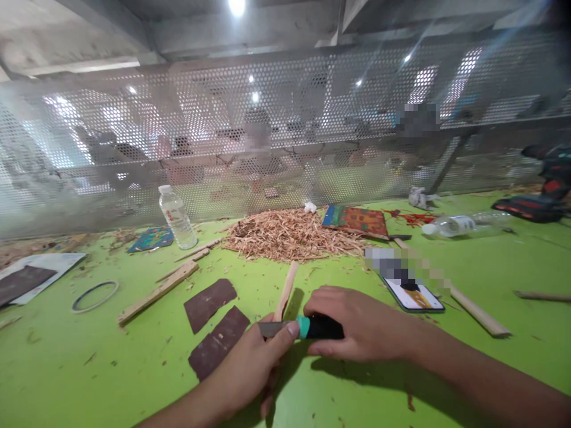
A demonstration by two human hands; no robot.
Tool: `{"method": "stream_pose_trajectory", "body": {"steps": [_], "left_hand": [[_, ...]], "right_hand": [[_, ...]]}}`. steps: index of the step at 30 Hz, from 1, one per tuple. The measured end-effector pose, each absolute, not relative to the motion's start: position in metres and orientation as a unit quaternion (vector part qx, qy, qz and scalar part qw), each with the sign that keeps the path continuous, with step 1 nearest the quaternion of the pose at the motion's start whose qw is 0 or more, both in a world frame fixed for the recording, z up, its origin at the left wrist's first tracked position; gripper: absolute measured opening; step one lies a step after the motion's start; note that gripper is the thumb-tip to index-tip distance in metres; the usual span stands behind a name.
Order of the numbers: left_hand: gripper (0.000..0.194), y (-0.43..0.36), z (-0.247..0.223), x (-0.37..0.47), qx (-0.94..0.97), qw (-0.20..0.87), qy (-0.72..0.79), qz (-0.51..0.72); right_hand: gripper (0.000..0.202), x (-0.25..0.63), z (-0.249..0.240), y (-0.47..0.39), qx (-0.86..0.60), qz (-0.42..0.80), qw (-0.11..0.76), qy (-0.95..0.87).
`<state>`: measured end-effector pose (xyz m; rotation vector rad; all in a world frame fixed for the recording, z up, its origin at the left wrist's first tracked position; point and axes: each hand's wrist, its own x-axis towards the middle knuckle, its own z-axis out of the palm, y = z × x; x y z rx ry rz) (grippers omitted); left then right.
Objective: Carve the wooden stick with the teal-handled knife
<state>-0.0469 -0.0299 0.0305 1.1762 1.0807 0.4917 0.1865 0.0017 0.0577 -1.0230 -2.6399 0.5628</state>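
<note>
My left hand (pixel 256 362) is closed around the lower part of a pale wooden stick (pixel 288 288), which points away from me. Its thumb presses near the base of a knife blade. That knife (pixel 325 327) has a black handle with a teal band, and its grey blade lies across the stick. My right hand (pixel 357 324) is wrapped round the handle. The lower end of the stick is mostly hidden by my left hand. Two pieces of dark brown sandpaper (pixel 209 304) lie left of the stick, one partly behind my left forearm.
Beyond the stick rises a heap of wood shavings (pixel 289 235) before a perforated metal screen (pixel 289 101). A water bottle (pixel 177 217) stands left; another bottle (pixel 464 226) lies right. A phone (pixel 417 297), wood strip (pixel 158 292), tape ring (pixel 95 296) and cordless drill (pixel 551 184) are around.
</note>
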Motion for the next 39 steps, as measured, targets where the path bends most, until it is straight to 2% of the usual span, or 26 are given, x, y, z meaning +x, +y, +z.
{"method": "stream_pose_trajectory", "body": {"steps": [3, 12, 20, 23, 26, 29, 33, 39], "left_hand": [[0.053, -0.03, 0.031, -0.047, 0.519, 0.676, 0.475, 0.222], [0.047, -0.026, 0.029, -0.047, 0.487, 0.702, 0.465, 0.233], [0.045, -0.03, 0.024, -0.05, 0.515, 0.67, 0.487, 0.219], [0.043, -0.03, 0.026, -0.049, 0.504, 0.678, 0.482, 0.233], [0.039, -0.029, 0.028, -0.048, 0.515, 0.674, 0.477, 0.231], [0.026, -0.027, 0.029, -0.048, 0.543, 0.656, 0.482, 0.205], [0.01, -0.026, 0.033, -0.046, 0.558, 0.643, 0.49, 0.186], [0.018, -0.027, 0.035, -0.045, 0.575, 0.63, 0.49, 0.181]], "right_hand": [[0.028, 0.185, 0.057, 0.001, -0.349, 0.192, 0.122, -0.909], [0.036, 0.185, 0.058, 0.003, -0.385, 0.179, 0.137, -0.895], [0.039, 0.224, 0.052, 0.046, -0.516, 0.079, 0.257, -0.813], [0.042, 0.222, 0.054, 0.043, -0.525, 0.077, 0.286, -0.798], [0.043, 0.203, 0.054, 0.025, -0.479, 0.132, 0.245, -0.833], [0.038, 0.186, 0.05, 0.006, -0.386, 0.165, 0.178, -0.89], [0.035, 0.181, 0.043, -0.003, -0.338, 0.168, 0.155, -0.913], [0.048, 0.187, 0.038, 0.007, -0.348, 0.152, 0.162, -0.911]]}}
